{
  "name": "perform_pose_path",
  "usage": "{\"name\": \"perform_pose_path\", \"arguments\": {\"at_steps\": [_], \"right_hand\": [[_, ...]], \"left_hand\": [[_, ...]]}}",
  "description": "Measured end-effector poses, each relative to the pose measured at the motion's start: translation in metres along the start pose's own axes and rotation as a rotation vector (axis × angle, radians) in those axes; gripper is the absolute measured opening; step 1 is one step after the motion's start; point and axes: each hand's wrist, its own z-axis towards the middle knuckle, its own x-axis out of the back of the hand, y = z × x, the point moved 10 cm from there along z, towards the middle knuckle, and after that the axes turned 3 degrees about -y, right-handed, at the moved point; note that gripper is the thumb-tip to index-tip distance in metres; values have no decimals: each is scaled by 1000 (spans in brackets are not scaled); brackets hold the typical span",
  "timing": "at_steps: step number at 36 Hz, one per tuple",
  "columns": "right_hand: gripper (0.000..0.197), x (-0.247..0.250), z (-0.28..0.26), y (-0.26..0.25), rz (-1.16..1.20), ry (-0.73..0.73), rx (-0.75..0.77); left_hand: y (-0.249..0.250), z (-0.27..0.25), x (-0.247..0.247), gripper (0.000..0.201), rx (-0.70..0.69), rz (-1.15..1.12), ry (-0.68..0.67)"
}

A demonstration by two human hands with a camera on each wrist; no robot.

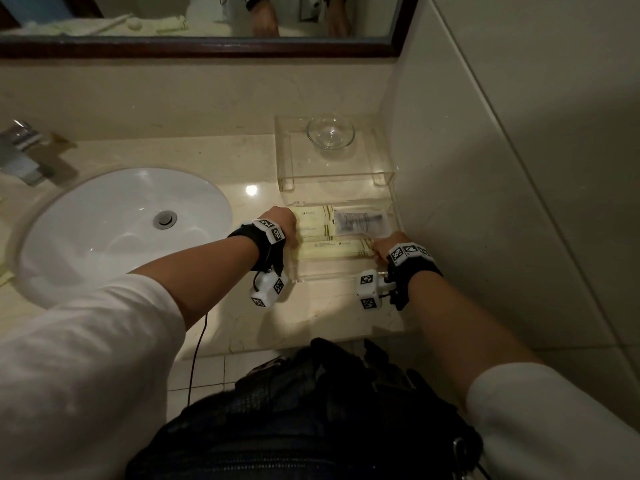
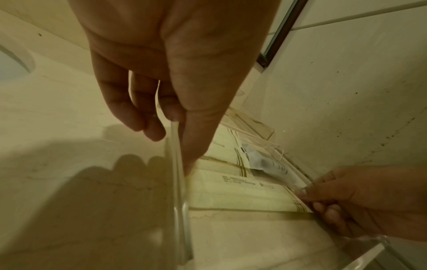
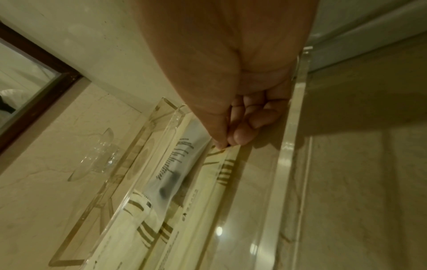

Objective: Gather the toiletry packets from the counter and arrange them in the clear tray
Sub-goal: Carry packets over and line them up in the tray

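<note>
The long packet (image 1: 335,250) lies in the tray (image 1: 346,277) at centre frame of the head view, its long axis running left to right, one hand at each end. The right hand (image 1: 388,244) pinches the right end between thumb and fingertip, other fingers curled — plain in the right wrist view. The left hand (image 1: 282,221) straddles the tray's left wall: thumb inside with its tip on the packet's left end, fingers curled outside the wall. Neither hand is nearer; each is touching its end. Two more packets lie in the tray just above it in the frame, a cream one (image 1: 317,221) and a translucent grey one (image 1: 360,221) that partly overlaps it. I judge the next move is a small settling of the long packet parallel to the tray's near wall.

The surface is a pale stone counter (image 1: 311,317) — sink (image 1: 121,230) to the left, tiled wall close on the right, a clear stand (image 1: 332,178) with a glass bowl (image 1: 330,133) above the tray.
</note>
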Motion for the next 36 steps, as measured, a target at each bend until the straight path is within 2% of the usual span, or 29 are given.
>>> {"name": "perform_pose_path", "arguments": {"at_steps": [4, 7, 10, 14, 19, 21, 24, 27, 30, 36], "right_hand": [[33, 4, -1, 4, -123, 56, 6], [31, 2, 0, 4, -94, 53, 14], [20, -3, -6, 0, -29, 7, 6], [30, 2, 3, 6, -93, 59, -2], [29, -2, 60, 34, -67, 10, -46], [28, 1, 43, 30, -40, 14, -88], [28, 6, -3, -2, -31, 31, -17], [28, 7, -10, -20, -39, 79, 49], [18, 5, -13, -41, -48, 165, 124], [13, -32, -45, -98, 8, 225, 326]], "left_hand": [[3, -1, 2, 29, -16, 23, 5], [4, -2, 1, 29, -26, 34, 0], [4, -3, 1, 29, -31, 32, 3], [3, -4, 1, 28, -31, -5, 1], [-7, -4, 2, 22, -40, -180, 26], [-13, -7, 5, 31, -47, -306, 60], [-19, -10, 5, 33, -75, -471, 62], [-28, -15, 7, 33, -101, -665, 82], [-41, -26, 14, 33, -107, -834, 116], [-82, -51, 23, 27, -82, -994, 150]]}}
